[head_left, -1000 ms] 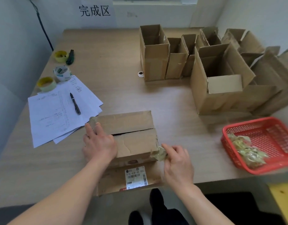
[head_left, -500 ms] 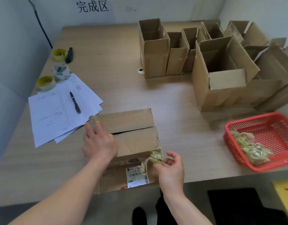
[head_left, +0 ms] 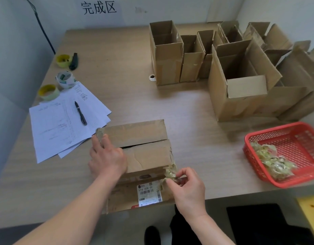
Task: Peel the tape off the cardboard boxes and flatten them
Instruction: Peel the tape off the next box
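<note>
A closed cardboard box (head_left: 143,138) with a white shipping label (head_left: 149,194) on its near side sits at the table's front edge. My left hand (head_left: 106,158) rests flat on the box's top left, fingers reaching to the left corner. My right hand (head_left: 185,188) pinches a crumpled strip of yellowish tape (head_left: 170,173) at the box's near right corner. The strip is still stuck to the box's near side beside the label.
A red basket (head_left: 294,138) with crumpled tape stands at the right. Several open cardboard boxes (head_left: 241,82) crowd the back right. Papers with a pen (head_left: 80,113), tape rolls (head_left: 65,79) and a dark cutter (head_left: 73,61) lie at the left.
My right hand has moved from the box's right corner down along its near side, drawing the crumpled tape off towards me. The left hand has stayed on the box top.
</note>
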{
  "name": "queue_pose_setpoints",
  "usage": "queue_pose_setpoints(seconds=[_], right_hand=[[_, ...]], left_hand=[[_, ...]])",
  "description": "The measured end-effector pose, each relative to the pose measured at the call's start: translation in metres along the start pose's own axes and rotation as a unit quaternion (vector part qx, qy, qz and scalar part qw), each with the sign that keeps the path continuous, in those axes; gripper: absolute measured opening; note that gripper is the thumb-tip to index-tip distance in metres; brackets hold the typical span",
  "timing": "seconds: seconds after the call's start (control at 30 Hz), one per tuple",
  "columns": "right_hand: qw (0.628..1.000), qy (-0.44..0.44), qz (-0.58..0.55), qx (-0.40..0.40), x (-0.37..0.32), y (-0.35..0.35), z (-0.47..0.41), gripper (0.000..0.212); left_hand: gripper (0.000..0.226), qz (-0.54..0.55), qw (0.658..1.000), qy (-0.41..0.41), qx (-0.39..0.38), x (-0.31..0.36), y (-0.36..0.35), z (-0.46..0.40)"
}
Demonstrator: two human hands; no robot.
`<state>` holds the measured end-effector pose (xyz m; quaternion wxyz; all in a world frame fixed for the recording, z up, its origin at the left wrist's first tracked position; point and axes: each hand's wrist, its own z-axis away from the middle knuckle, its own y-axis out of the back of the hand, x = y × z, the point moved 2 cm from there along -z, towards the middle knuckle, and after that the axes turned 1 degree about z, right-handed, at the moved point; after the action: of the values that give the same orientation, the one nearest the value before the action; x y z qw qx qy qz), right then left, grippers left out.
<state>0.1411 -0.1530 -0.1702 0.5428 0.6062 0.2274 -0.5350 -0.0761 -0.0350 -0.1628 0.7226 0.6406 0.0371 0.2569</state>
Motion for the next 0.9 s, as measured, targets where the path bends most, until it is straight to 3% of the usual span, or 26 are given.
queue_pose_setpoints(seconds=[0.07,0.2,0.3,0.33,0.4,0.47,0.53,0.67,0.73,0.83,0.9], right_hand=[[0.998,0.025,0.058,0.015,0.001,0.003,-0.006,0.032],[0.998,0.024,0.031,0.058,0.005,0.01,-0.014,0.027],[0.987,-0.093,-0.084,0.101,0.008,-0.008,-0.008,0.019],[0.962,-0.178,-0.171,0.116,0.01,-0.016,-0.006,0.017],[0.866,-0.326,-0.357,0.128,0.007,-0.03,-0.004,0.011],[0.779,-0.392,-0.471,0.134,0.001,-0.035,-0.004,0.012],[0.749,-0.395,-0.519,0.116,-0.004,-0.035,-0.002,0.008],[0.799,-0.406,-0.441,0.053,0.003,-0.041,0.006,0.027],[0.821,-0.396,-0.409,0.051,0.006,-0.041,0.005,0.024],[0.833,-0.381,-0.398,0.054,0.01,-0.039,0.002,0.011],[0.822,-0.38,-0.421,0.055,0.015,-0.035,0.003,0.014]], left_hand=[[0.056,0.001,1.0,0.0,-0.001,0.0,0.0,0.0],[0.057,0.003,1.0,0.004,-0.001,0.0,0.0,-0.001],[0.055,0.003,1.0,0.003,0.0,0.002,0.001,-0.001],[0.055,0.004,1.0,0.003,0.0,0.001,0.001,-0.001],[0.055,0.005,1.0,0.005,0.002,0.0,0.0,-0.002],[0.056,0.005,1.0,0.006,0.003,0.0,0.0,-0.001],[0.057,0.002,1.0,0.003,0.003,0.0,0.0,-0.001],[0.056,0.009,1.0,0.003,0.001,-0.001,0.0,-0.002],[0.056,0.01,1.0,0.002,0.001,0.0,-0.001,-0.001],[0.056,0.009,1.0,0.005,0.0,0.0,0.0,-0.002],[0.056,0.01,1.0,0.0,-0.001,0.0,0.0,-0.001]])
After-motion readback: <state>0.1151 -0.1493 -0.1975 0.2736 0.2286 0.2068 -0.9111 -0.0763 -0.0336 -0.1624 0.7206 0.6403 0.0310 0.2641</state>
